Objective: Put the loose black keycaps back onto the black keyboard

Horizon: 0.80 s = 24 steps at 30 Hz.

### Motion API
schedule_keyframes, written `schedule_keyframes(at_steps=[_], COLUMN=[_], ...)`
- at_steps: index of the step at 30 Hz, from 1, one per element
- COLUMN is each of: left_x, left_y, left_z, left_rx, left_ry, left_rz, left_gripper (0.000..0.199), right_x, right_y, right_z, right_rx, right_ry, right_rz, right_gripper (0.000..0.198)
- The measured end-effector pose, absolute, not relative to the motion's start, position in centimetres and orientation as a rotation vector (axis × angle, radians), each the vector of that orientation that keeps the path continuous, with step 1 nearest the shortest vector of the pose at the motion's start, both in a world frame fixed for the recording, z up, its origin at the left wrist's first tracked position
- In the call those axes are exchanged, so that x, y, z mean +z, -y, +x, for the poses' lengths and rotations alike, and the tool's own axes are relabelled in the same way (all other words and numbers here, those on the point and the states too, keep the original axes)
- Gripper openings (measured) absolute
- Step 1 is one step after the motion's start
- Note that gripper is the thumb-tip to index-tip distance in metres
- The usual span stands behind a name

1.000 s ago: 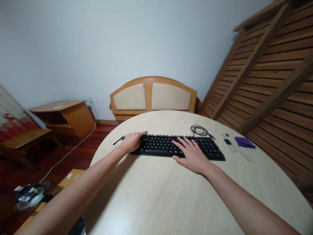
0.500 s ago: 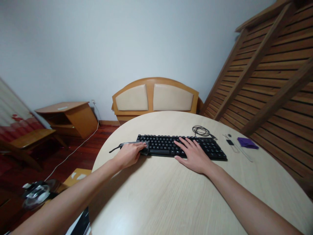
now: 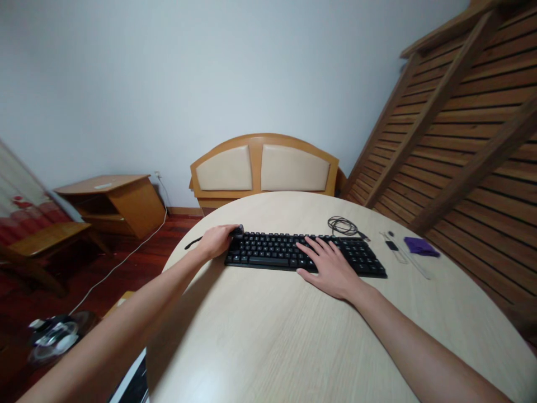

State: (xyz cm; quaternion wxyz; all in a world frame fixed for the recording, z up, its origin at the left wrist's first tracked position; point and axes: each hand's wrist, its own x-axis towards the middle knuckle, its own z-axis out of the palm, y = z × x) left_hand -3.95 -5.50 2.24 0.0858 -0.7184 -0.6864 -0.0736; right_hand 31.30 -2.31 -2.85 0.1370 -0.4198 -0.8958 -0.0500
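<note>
A black keyboard (image 3: 272, 252) lies flat on the round pale wooden table (image 3: 268, 336). My left hand (image 3: 217, 240) is at its left end, with fingers closed around a dark grey, soft-looking piece (image 3: 239, 230). That piece shows past the fingertips at the keyboard's upper left corner, and a thin black tail (image 3: 193, 243) sticks out on the hand's other side. Most of it is hidden by the hand, so its kind is unclear. My right hand (image 3: 329, 266) rests on the right half of the keyboard, palm down and fingers spread, holding nothing.
A coiled black cable (image 3: 343, 226) lies behind the keyboard. To the right are a small black piece (image 3: 391, 245) with a loop, a thin white strip (image 3: 417, 265) and a folded purple cloth (image 3: 422, 246). A padded headboard (image 3: 264, 165) stands beyond the table; a slatted wooden frame (image 3: 461, 134) leans at right.
My left hand has moved left and away from me with the dark grey piece, to the keyboard's upper left corner. My right hand stays spread on the keys.
</note>
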Motion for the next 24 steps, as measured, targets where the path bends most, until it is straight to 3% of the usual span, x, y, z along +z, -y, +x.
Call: schedule_keyframes(at_steps=[19,24], left_x=[2.7,4.6], left_y=[12.4,12.5], left_z=[-3.3,-2.9], left_rx=[0.071,0.087], left_ry=[1.886,1.878], left_rz=[-2.299,-2.275], left_gripper=[0.056,0.033], right_x=[-2.9,-3.1], right_y=[2.2,2.2], right_z=[31.2,31.3], right_rx=[-0.126,-0.133], right_ry=[2.580,2.577], right_rz=[-1.221,-1.209], right_gripper=[0.069,0.068])
